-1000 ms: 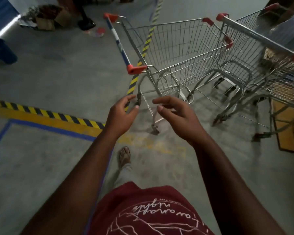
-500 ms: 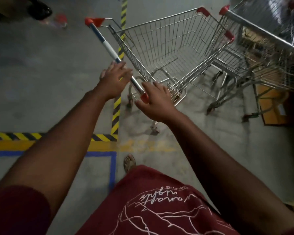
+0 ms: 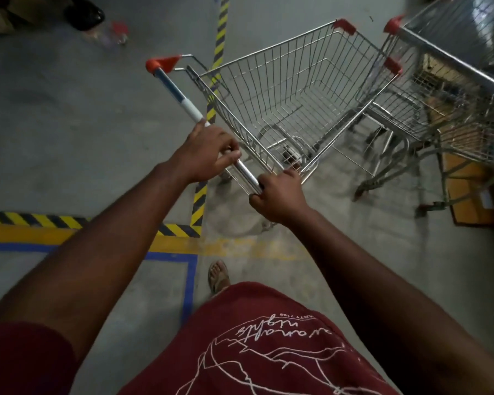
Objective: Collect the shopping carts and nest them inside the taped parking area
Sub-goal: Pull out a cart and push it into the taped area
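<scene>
Cart-collecting step here: both hands are on the handle bar (image 3: 180,102) of the nearest cart (image 3: 291,101). The left hand (image 3: 208,152) has its fingers wrapped over the middle of the bar, and the right hand (image 3: 278,195) grips the near end, fingers curled around it. That cart's basket sits just past the fingers, off to their right, nose almost against a second cart (image 3: 454,89). The blue tape (image 3: 190,283) corner of the parking area is back behind the hands, by the person's foot, with striped tape (image 3: 211,89) running under the left hand.

Next move probably needs a pull back and a swing left to bring the cart inside the tape.

Half a second earlier the left hand's fingers were just landing on the bar, looser; a second ago both hands were in the air, well short of it.
</scene>
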The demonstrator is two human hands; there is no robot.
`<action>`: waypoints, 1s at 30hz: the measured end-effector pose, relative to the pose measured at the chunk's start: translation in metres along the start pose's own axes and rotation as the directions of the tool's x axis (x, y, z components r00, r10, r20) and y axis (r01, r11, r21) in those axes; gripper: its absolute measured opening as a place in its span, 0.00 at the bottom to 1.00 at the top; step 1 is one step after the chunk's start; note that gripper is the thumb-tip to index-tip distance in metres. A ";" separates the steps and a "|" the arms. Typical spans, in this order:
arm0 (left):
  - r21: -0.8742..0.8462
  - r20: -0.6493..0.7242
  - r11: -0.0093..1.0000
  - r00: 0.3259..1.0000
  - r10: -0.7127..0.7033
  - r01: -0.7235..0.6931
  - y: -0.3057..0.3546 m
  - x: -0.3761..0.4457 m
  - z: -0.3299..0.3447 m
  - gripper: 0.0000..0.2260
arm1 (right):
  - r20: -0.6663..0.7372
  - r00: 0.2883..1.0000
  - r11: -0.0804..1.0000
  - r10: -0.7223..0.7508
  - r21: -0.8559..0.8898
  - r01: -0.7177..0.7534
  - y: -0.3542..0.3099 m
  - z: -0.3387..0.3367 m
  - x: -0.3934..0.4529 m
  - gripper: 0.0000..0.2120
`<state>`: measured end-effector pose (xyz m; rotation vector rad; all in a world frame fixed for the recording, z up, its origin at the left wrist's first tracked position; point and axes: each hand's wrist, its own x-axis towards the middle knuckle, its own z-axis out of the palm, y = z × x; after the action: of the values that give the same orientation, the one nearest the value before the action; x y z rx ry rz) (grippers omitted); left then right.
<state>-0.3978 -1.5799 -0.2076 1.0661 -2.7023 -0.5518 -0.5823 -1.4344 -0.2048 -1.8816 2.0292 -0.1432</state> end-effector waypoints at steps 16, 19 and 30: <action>-0.132 -0.317 0.905 0.848 -0.425 0.405 0.220 -0.213 0.096 0.14 | 0.314 0.793 0.782 -0.522 -0.194 0.592 0.081 -0.016 -0.144 0.26; -0.085 -0.223 0.881 0.853 -0.472 0.466 0.262 -0.255 0.113 0.24 | 0.453 0.772 0.781 -0.445 -0.225 0.583 0.075 -0.017 -0.155 0.29; -0.173 -0.391 0.510 0.417 -0.821 0.843 0.333 -0.445 0.142 0.27 | 0.178 0.688 0.661 -0.704 -0.191 0.726 0.000 0.051 -0.254 0.43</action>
<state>-0.3241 -1.0115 -0.2180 2.2517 -1.6232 -0.2863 -0.5546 -1.1770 -0.2024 -2.7106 1.1585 -0.0001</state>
